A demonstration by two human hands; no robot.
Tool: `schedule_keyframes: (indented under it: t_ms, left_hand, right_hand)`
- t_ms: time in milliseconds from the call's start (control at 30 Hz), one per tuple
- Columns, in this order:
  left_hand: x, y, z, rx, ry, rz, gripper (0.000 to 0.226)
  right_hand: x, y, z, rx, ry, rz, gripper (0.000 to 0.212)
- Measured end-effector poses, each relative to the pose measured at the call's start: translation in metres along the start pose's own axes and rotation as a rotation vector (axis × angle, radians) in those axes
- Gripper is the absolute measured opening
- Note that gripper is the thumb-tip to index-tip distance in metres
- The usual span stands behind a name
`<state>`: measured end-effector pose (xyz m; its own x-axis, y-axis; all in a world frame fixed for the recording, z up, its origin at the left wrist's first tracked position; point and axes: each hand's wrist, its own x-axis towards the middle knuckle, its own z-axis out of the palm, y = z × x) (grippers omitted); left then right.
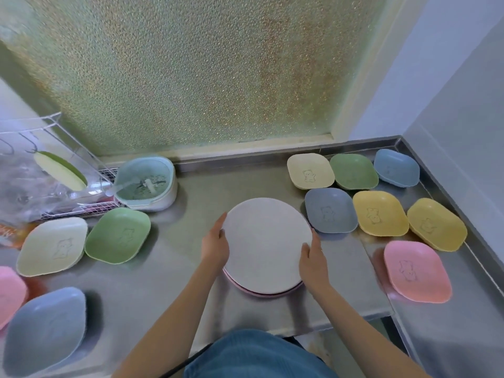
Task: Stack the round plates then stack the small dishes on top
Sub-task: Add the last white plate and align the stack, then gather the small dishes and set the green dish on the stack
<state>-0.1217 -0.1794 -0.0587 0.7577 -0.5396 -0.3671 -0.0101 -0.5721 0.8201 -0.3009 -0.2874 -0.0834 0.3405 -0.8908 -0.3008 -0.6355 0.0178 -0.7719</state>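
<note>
A stack of round plates (266, 245) lies in the middle of the steel counter, a beige plate on top and a pink rim showing below. My left hand (215, 245) grips its left edge and my right hand (312, 259) grips its right edge. Small dishes lie around it. On the right are a cream dish (310, 171), a green dish (354, 171), two blue dishes (396, 167) (330, 210), two yellow dishes (380, 213) (436, 224) and a pink dish (417, 271). On the left are a pale green dish (53, 245), a green dish (117, 235), a blue dish (45, 330) and a pink dish (9, 294).
A mint strainer basket (146, 182) stands at the back left beside a wire rack (54, 170) with a plastic bag and a yellow-green utensil. A frosted window rises behind the counter (174, 268). A wall closes the right side. The counter has a notch at the front.
</note>
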Motion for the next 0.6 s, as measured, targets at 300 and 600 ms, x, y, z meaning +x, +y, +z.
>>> schedule_keyframes:
  t_ms: [300, 600]
  left_hand:
    - [-0.016, -0.047, -0.065, -0.072, 0.363, -0.197, 0.051]
    - [-0.040, -0.079, -0.106, -0.145, 0.651, -0.366, 0.051]
  right_hand:
    - [0.001, -0.043, 0.069, -0.078, -0.247, -0.163, 0.050]
    - [-0.019, -0.066, 0.122, -0.091, -0.471, -0.278, 0.054]
